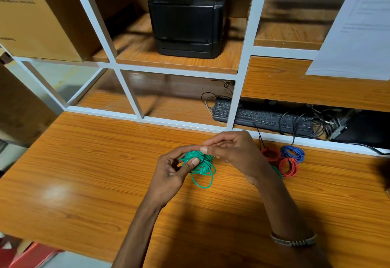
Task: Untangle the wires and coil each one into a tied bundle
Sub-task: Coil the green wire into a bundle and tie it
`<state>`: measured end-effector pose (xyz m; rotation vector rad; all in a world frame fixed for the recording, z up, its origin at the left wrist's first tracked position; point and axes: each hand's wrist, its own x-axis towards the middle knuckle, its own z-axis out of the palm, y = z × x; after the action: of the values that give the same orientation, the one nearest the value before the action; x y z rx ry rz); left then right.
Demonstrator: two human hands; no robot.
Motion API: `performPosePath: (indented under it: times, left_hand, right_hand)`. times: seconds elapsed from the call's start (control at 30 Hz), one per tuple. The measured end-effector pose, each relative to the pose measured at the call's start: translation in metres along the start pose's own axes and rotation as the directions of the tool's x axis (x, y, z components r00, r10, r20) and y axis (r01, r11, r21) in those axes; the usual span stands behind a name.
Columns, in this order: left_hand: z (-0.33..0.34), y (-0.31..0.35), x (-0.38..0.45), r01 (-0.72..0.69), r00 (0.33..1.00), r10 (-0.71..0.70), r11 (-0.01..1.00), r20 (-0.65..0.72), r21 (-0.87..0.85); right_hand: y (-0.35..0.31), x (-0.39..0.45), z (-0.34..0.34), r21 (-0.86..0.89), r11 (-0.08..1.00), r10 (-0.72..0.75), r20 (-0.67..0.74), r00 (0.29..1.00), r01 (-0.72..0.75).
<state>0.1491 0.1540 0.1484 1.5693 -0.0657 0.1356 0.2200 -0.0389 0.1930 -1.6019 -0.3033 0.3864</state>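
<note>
We're over the wooden desk (105, 162) now, both hands up on the green wire (201, 165); the left hand (173, 172) grips the coil, thumb pressed flat across the strands, while the right hand (234, 151) comes in from above, fingertips pinching at the top of the bundle — it looks like the tying wrap is in hand. To do it well, we'd say keep that left thumb clamping the loops so none spring loose; feed the free end round the middle of the coil, snug and even, and tuck it under itself. A couple of loops hang lower than the rest, so we'd gather those in first.

Just beside the right wrist sit two red coils (288, 167) and a blue coil (292, 153), apparently done; another bit of green peeks out behind the forearm, mostly hidden. We can't make out the wire's free end — the right hand's fingers cover it; nor whether any tie is started. Beyond the rail, a keyboard (263, 115) lies among dark cables, its right end cut off from view.
</note>
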Motion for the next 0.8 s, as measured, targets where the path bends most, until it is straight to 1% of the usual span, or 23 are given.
performPosePath:
  times: [0.1,0.27,0.37,0.53,0.63,0.7,0.73,0.8]
  left_hand:
    - [0.001,0.003,0.001,-0.003,1.000,0.003,1.000,-0.005,-0.023]
    - [0.003,0.005,0.000,0.002,1.000,-0.002,0.999,-0.009,-0.034]
    - [0.002,0.003,0.000,0.017,1.000,-0.017,0.998,-0.003,-0.066]
    - [0.002,0.004,0.000,0.047,0.999,-0.047,0.993,0.002,-0.104]
    - [0.000,0.006,0.000,0.065,0.998,-0.064,0.990,0.018,-0.123]
    - [-0.001,0.007,-0.001,0.066,0.997,-0.062,0.993,0.048,-0.098]
    - [0.000,0.006,-0.002,0.063,0.996,-0.058,0.996,0.073,-0.066]
    - [0.005,0.003,-0.006,0.062,0.990,-0.061,0.998,0.127,-0.002]
  right_hand:
    - [0.004,0.004,-0.002,-0.101,0.991,-0.086,-0.033,0.996,0.083]
    - [0.008,0.008,-0.009,-0.210,0.965,-0.150,0.051,0.987,0.158]
    - [0.010,0.009,-0.009,-0.229,0.957,-0.168,0.078,0.983,0.181]
    - [0.014,0.010,-0.009,-0.207,0.953,-0.197,0.126,0.972,0.220]
    - [0.015,0.010,-0.007,-0.173,0.960,-0.206,0.104,0.973,0.222]
    - [0.013,0.009,-0.004,-0.146,0.962,-0.220,0.093,0.971,0.232]
    - [0.012,0.010,-0.003,-0.137,0.958,-0.245,0.071,0.967,0.253]
    - [0.005,0.011,-0.003,-0.137,0.944,-0.306,-0.030,0.952,0.299]
